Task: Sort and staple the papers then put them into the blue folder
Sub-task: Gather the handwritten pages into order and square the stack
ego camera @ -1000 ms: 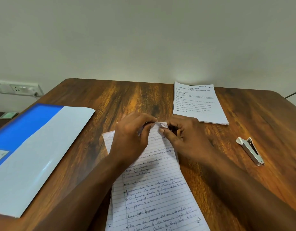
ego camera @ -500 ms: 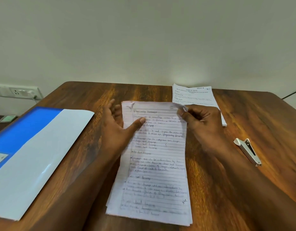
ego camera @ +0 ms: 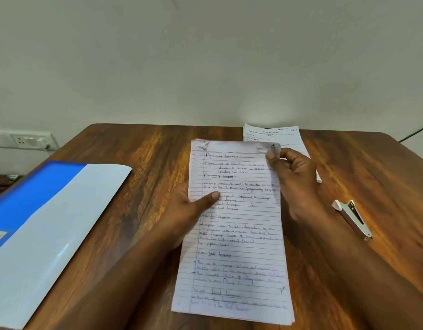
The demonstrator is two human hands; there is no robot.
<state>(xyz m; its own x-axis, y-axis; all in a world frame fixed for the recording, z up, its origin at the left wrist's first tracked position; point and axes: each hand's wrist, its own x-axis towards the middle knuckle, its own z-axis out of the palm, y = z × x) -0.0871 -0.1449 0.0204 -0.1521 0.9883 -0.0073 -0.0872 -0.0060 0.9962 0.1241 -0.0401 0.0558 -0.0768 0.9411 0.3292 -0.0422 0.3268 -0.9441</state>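
Ruled pages white w/ blue-ish lines & dark handwriting, printed sheet white w/ black text, folder blue w/ pale grey-white flap, stapler grey-white, table brown streaked woodgrain, wall off-white.

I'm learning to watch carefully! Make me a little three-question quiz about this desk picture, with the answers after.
1. True or false: the stapler is in the right hand.
2. Which hand pinches the top corner of the handwritten papers: A) left hand, B) right hand?
3. Fill in: the blue folder lies on the person's ____ side of the table.

Key
1. False; it lies on the table, to the right of the hands.
2. B; the left hand grips the papers' left edge, thumb on top.
3. Left.
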